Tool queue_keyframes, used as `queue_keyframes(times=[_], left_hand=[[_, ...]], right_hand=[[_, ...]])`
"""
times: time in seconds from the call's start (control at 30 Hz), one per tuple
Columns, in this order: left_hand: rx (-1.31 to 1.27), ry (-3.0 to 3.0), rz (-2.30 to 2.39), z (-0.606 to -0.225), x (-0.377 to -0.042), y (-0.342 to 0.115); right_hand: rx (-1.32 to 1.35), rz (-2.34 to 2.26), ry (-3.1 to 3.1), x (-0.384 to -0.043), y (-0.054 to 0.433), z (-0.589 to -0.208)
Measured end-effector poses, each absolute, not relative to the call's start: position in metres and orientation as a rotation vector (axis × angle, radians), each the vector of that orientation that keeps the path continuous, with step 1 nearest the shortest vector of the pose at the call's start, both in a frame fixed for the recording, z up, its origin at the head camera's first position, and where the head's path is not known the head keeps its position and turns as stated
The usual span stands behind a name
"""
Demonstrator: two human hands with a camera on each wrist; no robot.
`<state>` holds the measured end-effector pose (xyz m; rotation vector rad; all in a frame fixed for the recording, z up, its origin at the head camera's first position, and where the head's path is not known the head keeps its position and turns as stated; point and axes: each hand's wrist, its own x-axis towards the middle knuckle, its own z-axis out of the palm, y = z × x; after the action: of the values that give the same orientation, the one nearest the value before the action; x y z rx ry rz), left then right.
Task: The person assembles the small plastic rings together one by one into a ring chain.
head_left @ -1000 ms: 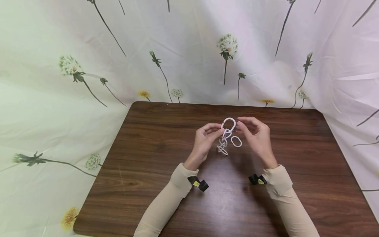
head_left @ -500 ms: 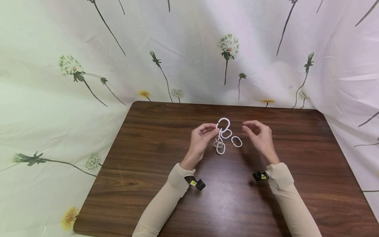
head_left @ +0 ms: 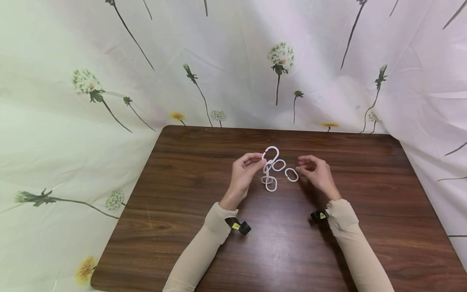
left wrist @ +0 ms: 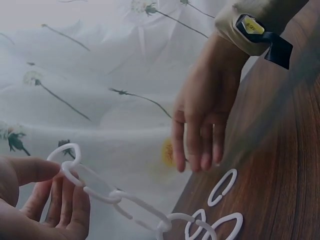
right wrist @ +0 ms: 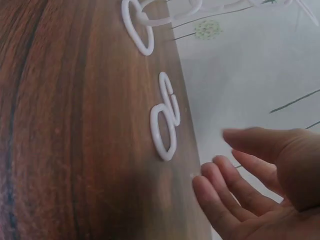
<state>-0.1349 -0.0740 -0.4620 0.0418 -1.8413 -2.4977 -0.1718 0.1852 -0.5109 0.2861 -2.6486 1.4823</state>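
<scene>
My left hand [head_left: 242,174] pinches the upper end of a chain of white plastic C-links [head_left: 271,147] between thumb and fingers. In the left wrist view the chain [left wrist: 145,206] slants down from the fingertips towards the table, with small gaps showing in several links. My right hand [head_left: 319,174] hovers right of the chain, holding nothing. The right wrist view shows its fingers [right wrist: 215,192] loosely bent and apart from the links. Two loose white links lie between the hands: one [right wrist: 154,130] and another, with a visible gap [right wrist: 162,85], close together on the tabletop.
The dark wood-grain table [head_left: 175,182] has rounded corners at its far side. A white cloth [head_left: 233,61] printed with dandelions hangs behind and along both sides. Each wrist carries a black strap with a small camera, the left one [head_left: 243,227] above the table.
My left hand has shifted left with the chain, which now hangs apart from both loose links. My right hand has moved away from the chain's top link and then lowered slightly, beside the right-hand loose link.
</scene>
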Motion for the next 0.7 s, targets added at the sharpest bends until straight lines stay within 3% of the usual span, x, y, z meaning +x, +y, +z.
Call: queue_keyframes(times=[0.7], left_hand=[[0.056,-1.82,-2.525,-0.469,-0.138,-0.075]], right_hand=[[0.364,1.609,-2.743,-0.175,0.192,-0.536]])
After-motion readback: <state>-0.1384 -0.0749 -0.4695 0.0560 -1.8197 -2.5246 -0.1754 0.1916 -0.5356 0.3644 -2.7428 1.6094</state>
